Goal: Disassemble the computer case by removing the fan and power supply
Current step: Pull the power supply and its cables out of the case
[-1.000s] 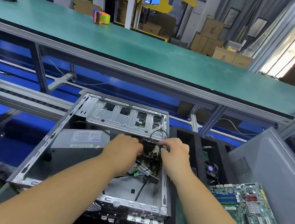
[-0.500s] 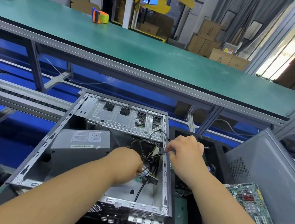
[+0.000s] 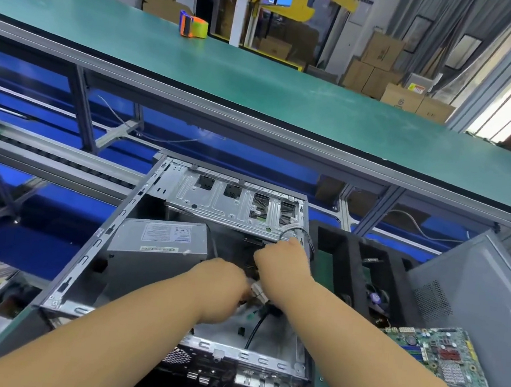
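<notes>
Both hands in the open case, working the cable bundle beside the power supply.

Open grey sheet-metal computer case (image 3: 86, 272) lies flat on its side so the inside faces up for access; the grey box-shaped power supply with white labels (image 3: 159, 246) sits in its left half, apparently not yet out. Left hand (image 3: 221, 288) is curled, fingers hidden under the knuckles, seemingly pinching a white plastic connector (image 3: 257, 289), likely to steady it for unplugging. Right hand (image 3: 284, 265) is curled just beside it, fingertips in the black cable bundle (image 3: 261, 316) near the silver perforated drive cage (image 3: 234, 203); exact hold cannot tell. No fan visible inside the case. Right: black foam parts tray (image 3: 345, 261), green motherboard (image 3: 440, 351) and grey panel (image 3: 483, 302), probably set aside.
</notes>
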Motion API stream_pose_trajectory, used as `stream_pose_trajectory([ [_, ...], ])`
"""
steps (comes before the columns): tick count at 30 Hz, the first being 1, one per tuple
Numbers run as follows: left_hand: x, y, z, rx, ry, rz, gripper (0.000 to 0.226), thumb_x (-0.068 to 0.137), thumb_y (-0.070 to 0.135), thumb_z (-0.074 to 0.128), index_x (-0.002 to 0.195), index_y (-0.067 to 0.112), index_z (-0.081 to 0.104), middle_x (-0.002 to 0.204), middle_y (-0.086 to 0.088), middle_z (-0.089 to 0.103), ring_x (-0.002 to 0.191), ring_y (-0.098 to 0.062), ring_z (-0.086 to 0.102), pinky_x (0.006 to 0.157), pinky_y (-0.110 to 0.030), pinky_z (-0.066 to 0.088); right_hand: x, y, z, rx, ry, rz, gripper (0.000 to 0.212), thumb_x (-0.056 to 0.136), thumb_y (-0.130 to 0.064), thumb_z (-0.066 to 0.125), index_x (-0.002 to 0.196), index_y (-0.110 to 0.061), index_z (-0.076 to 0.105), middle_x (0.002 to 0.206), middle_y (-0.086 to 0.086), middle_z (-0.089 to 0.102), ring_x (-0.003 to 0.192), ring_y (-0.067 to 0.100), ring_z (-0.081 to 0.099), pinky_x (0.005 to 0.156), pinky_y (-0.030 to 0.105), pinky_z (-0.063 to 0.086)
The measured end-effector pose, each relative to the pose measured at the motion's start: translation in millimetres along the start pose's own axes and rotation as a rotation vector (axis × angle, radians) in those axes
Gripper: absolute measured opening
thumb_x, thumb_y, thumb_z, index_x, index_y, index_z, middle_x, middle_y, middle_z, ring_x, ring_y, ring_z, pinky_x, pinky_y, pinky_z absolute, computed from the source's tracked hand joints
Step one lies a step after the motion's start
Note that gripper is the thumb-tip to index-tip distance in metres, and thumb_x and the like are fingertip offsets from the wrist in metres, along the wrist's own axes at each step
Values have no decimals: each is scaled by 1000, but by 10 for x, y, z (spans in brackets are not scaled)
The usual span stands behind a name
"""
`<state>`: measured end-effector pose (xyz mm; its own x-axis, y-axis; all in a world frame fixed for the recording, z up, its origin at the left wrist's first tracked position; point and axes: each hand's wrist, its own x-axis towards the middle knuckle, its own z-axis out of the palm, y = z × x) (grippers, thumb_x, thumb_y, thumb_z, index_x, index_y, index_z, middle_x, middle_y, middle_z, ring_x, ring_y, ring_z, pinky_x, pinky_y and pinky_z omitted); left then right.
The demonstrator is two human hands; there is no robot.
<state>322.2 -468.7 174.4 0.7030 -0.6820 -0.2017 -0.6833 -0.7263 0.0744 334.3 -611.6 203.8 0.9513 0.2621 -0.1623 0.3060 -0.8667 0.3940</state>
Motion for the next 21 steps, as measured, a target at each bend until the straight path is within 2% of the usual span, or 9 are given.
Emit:
stream_pose_trajectory([
  [2,-10,-12,0,-21,41,9,24,91,24,48,105,21,68,97,-5,60,89,-30,57,69,-34,41,30,56,-7,190,109,77,13,90,-18,58,102,-21,64,95,2,69,95,28,62,81,33,34],
  [5,-32,-11,-15,-68,124,19,24,94,31,46,105,23,66,91,-1,54,87,-28,55,68,-32,32,-13,211,-36,570,171,182,12,91,-33,63,99,-25,65,97,-1,68,95,23,59,80,32,45],
  [7,-49,2,-39,-112,182,18,24,95,38,46,104,27,65,85,3,49,86,-27,55,67,-31,31,-91,296,-43,658,121,94,7,88,-33,67,94,-29,65,93,-7,65,91,19,58,73,29,43],
  [10,-69,18,-54,-115,166,25,33,96,51,44,106,29,66,90,1,61,88,-26,59,69,-32,40,-248,343,-78,689,36,-100,10,85,-29,70,83,-33,61,81,-16,59,79,8,56,66,24,38],
  [12,-64,13,-51,-160,178,7,38,95,55,43,108,29,67,96,1,65,92,-24,60,73,-32,46,-306,382,-91,772,99,-91,14,85,-27,71,80,-34,60,79,-17,58,76,1,54,67,24,40],
  [14,-58,10,-65,-243,234,-23,41,95,57,42,122,34,63,107,5,66,100,-21,60,80,-32,49,-327,418,-90,892,252,38,19,87,-25,69,76,-34,57,77,-16,60,75,-2,55,67,21,43],
  [16,-48,32,-93,-287,316,-39,42,96,54,41,131,36,57,111,6,64,102,-18,59,80,-30,48,-328,437,-76,1137,354,253,21,91,-22,66,76,-31,55,75,-9,66,71,-2,62,68,25,49],
  [18,-48,65,-111,-357,423,-94,37,95,51,45,126,36,59,108,9,64,99,-15,60,79,-30,49,-297,404,-45,1364,412,420,19,93,-19,64,78,-24,54,73,-3,68,70,1,68,68,32,52],
  [21,-41,101,-122,-341,521,-220,32,87,57,54,109,34,59,97,11,65,90,-13,62,68,-29,47,-251,286,-8,1447,369,474,21,93,-16,64,77,-21,51,74,-3,69,73,1,71,66,32,51],
])
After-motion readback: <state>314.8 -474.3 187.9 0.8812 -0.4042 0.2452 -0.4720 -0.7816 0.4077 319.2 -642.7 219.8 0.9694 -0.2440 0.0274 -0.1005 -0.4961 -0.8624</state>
